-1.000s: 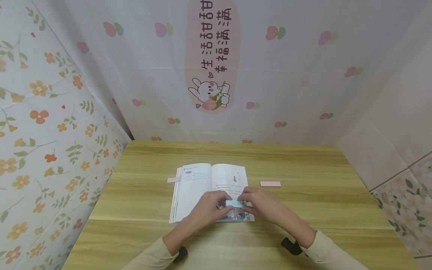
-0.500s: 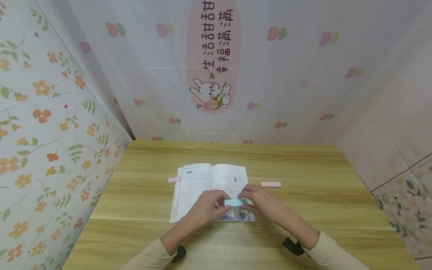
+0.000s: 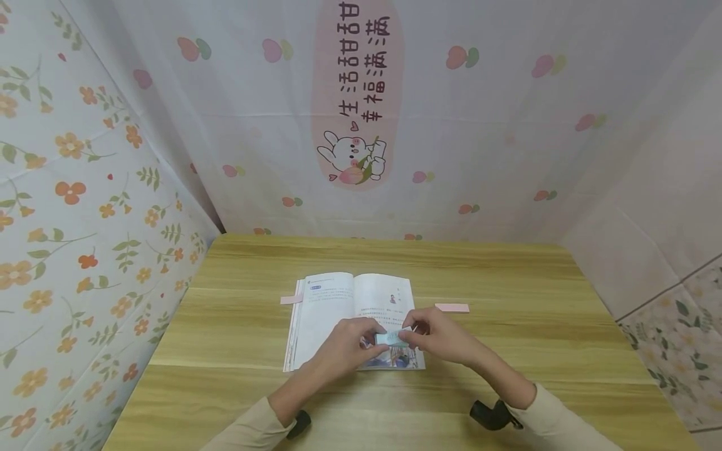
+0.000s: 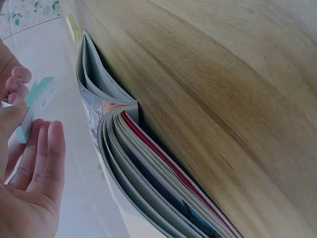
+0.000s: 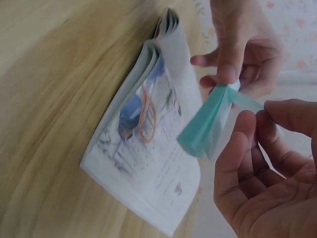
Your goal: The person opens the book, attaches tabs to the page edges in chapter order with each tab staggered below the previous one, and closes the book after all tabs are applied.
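We see the left hand (image 3: 346, 347) pinching one end of the teal sticky-note pad (image 5: 202, 126), its long axis left-right between both hands. The right hand's (image 3: 445, 338) fingers pinch a lifted strip (image 5: 247, 102) joined near the left thumb. Pad's above the open book (image 3: 323, 329); beyond, pink paper strip (image 3: 455, 308) on tabletop (image 3: 507, 275).

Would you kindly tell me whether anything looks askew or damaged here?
The rabbit print on the back curtain is turned on its side rather than upright, which looks odd. The open book and teal pad show no visible damage.
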The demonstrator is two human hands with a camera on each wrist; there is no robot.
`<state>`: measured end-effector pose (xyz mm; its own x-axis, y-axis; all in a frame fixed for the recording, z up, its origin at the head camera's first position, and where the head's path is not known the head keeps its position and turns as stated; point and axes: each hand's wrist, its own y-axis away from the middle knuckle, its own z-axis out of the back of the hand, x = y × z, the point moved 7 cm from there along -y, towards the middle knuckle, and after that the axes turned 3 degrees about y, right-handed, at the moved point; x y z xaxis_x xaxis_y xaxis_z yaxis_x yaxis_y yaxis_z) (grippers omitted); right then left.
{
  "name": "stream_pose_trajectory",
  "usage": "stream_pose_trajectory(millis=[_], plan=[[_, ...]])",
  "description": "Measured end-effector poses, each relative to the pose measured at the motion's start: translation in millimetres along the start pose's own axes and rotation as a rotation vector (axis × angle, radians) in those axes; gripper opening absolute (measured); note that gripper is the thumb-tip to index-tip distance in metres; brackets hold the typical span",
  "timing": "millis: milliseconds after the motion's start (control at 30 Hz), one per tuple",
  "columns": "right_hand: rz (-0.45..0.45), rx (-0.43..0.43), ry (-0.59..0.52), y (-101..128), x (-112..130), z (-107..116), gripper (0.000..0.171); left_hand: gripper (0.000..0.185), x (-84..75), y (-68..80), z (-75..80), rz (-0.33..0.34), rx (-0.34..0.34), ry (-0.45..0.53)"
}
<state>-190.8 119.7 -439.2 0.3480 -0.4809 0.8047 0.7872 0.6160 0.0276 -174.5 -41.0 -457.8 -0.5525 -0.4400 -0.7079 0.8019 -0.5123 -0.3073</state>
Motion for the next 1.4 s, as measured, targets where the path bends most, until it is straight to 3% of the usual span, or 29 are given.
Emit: stream_pose_trajectory(millis=[300, 533, 900, 1200, 1400], plan=[[-0.040, 0.010, -0.133, -1, 8, -2, 0.012, 0.016, -6.6, -0.1, 1.8, -0.018, 0.007, -0.062], [-0.032, 0.005, -0.146, -2, 14, -5, 0.012, 0.016, -11.7, -1.2, 0.9, -0.036, 0.011, -0.128], [0.027, -0.001, -0.187, 1, 21, 1, 0.013, 0.017, -13.3, -2.6, -1.8, -0.031, 0.024, -0.089], [0.087, -0.029, -0.239, 11, 21, 15, 0.010, 0.018, -15.8, -9.0, -0.2, -0.020, 0.086, -0.123], [0.050, -0.088, -0.253, 15, 9, 30, 0.009, 0.017, -14.0, -11.2, 2.1, 0.039, 0.131, -0.109]])
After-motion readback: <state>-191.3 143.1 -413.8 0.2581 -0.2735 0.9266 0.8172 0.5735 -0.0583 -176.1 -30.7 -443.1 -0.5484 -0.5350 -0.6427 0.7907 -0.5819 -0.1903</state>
